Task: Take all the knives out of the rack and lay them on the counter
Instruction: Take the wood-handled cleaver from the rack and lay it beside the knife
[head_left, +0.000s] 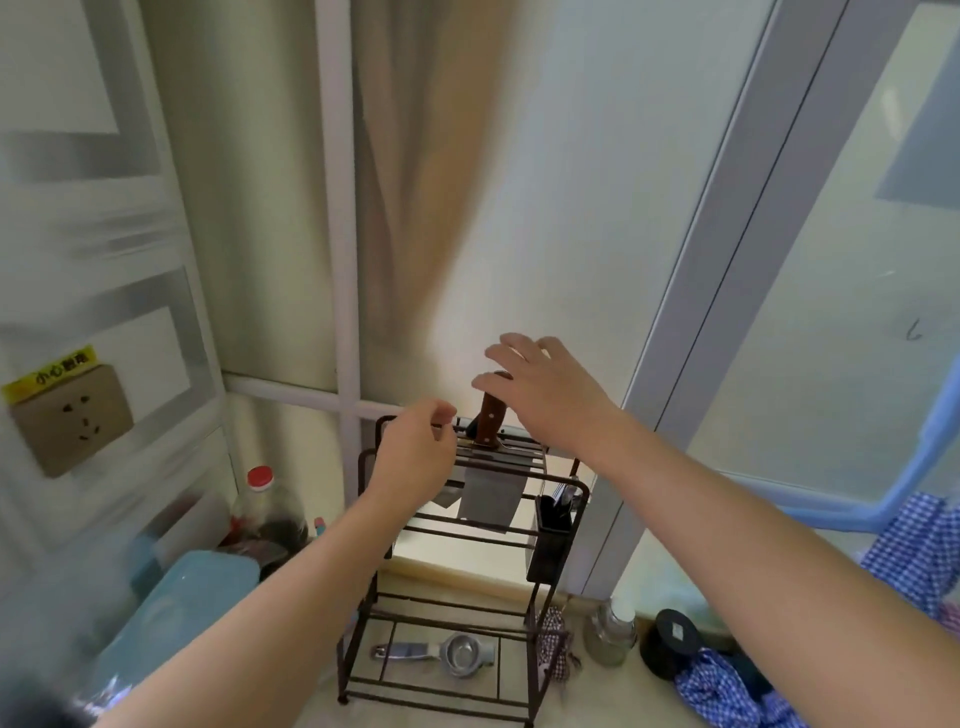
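Note:
A dark metal wire rack (540, 597) stands on the counter against the wall. A cleaver with a brown wooden handle (489, 426) hangs blade-down in the rack's top slots, its broad steel blade (487, 499) showing below. A second dark blade tip peeks out left of it. My right hand (545, 395) hovers just above the cleaver handle, fingers spread, holding nothing. My left hand (415, 457) is at the rack's top left rail with fingers curled; it hides what lies behind it.
A black utensil cup (553, 540) hangs on the rack's right side. A metal strainer (457, 654) lies under the rack. A red-capped bottle (265, 514) and blue container (171, 618) stand left; jars (613, 631) and checked cloth (727, 691) lie right.

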